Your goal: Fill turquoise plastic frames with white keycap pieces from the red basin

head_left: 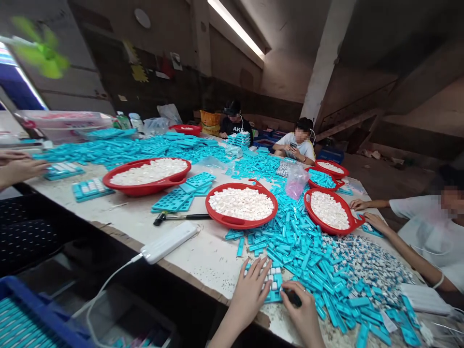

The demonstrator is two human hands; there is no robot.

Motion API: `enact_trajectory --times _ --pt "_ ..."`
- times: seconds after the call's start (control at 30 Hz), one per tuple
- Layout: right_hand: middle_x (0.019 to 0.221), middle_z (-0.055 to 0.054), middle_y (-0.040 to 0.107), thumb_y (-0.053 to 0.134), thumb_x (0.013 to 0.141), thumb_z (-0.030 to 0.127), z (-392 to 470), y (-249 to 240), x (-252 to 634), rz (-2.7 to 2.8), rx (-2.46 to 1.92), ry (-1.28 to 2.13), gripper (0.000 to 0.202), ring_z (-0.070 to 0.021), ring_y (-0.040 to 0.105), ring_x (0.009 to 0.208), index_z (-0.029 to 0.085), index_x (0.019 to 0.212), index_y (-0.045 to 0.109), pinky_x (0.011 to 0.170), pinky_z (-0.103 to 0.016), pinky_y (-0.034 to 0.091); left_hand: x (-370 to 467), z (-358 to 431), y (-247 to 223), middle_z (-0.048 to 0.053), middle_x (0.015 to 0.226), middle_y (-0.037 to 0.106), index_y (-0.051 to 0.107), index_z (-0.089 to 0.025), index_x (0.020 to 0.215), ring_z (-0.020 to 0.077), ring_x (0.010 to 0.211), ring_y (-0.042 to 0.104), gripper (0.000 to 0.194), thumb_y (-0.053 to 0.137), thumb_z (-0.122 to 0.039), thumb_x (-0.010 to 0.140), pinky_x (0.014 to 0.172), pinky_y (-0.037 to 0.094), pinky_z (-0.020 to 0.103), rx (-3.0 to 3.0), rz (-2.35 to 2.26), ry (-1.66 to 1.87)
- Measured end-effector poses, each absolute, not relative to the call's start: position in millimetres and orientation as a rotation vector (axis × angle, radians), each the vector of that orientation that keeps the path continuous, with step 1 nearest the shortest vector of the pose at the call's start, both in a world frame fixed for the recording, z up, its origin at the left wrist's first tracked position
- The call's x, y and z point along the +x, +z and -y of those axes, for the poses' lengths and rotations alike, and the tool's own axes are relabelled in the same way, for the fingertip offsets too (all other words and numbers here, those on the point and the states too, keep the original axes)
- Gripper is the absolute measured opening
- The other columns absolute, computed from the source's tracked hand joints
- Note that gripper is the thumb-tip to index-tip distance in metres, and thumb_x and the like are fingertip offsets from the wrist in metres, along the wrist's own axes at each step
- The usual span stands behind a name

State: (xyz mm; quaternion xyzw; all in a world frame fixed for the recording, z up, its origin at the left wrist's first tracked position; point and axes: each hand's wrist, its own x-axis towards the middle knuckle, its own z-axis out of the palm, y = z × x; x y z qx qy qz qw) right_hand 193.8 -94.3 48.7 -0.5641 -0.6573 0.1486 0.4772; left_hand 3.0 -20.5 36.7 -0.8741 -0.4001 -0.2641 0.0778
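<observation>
At the near edge of the table lies a blue tray (277, 280) with white square pieces in part of its slots. My left hand (253, 285) rests over the tray's left side, its fingers spread on the tray and the white pieces. Beside the tray's right edge, my right hand (302, 307) has its thumb and fingers curled round a small dark object, too hidden to name. A heap of blue strips (300, 241) lies just behind and to the right of both hands.
Red bowls of white pieces (241, 224) (145, 187) stand behind. A hammer (181, 217) and a white power bank (170, 243) lie left. Small white-and-blue pieces (373, 261) cover the right. Other people sit around the table; a blue crate (39, 304) is lower left.
</observation>
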Motion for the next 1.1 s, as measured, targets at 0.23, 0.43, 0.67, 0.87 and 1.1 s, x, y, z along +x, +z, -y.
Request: enact_trajectory --times 0.23,0.43,0.67,0.87,1.1 --pt "0.098 -0.007 0.074 0.060 0.095 0.032 94.7 38.3 197.4 1.592 -1.339 0.339 0.018 -0.0244 0.073 0.089 0.028 0.097 0.077 0.076 -0.035 0.062 7.0 22.9 46.8 0.010 0.138 0.066 0.043 -0.018 0.148 0.0241 0.128 0.059 0.049 0.040 -0.036 0.103 0.115 0.031 0.045 -2.658 1.268 -0.878" --pt "0.098 -0.006 0.077 0.062 0.094 0.031 105.0 52.1 199.1 1.645 -1.431 0.424 0.016 -0.0226 0.072 0.094 0.025 0.101 0.076 0.089 -0.037 0.056 12.3 29.7 60.1 0.018 0.139 0.062 0.048 -0.013 0.137 0.0284 0.137 0.050 0.042 0.040 -0.037 0.103 0.118 0.023 0.052 -2.828 1.433 -0.860" --pt "0.098 -0.005 0.075 0.062 0.097 0.027 105.4 55.9 199.5 1.650 -1.424 0.374 0.016 -0.0206 0.069 0.095 0.024 0.103 0.076 0.090 -0.036 0.051 12.9 30.1 65.9 0.015 0.139 0.062 0.053 -0.018 0.120 0.0284 0.138 0.049 0.028 0.041 -0.036 0.103 0.118 0.022 0.051 -2.884 1.436 -0.868" --pt "0.100 -0.004 0.076 0.059 0.099 0.027 106.3 56.4 196.0 1.737 -1.388 0.348 0.017 -0.0202 0.070 0.097 0.025 0.102 0.076 0.091 -0.035 0.051 12.8 29.9 65.0 0.015 0.137 0.064 0.054 -0.017 0.118 0.0280 0.136 0.051 0.027 0.041 -0.035 0.103 0.118 0.023 0.051 -2.864 1.422 -0.874" --pt "0.106 -0.003 0.076 0.054 0.101 0.021 107.7 58.3 197.4 1.833 -1.412 0.355 0.022 -0.0187 0.070 0.099 0.026 0.105 0.075 0.093 -0.036 0.050 12.8 30.3 68.8 0.014 0.136 0.064 0.053 -0.018 0.118 0.0271 0.136 0.051 0.026 0.041 -0.035 0.103 0.118 0.022 0.051 -2.898 1.434 -0.878"
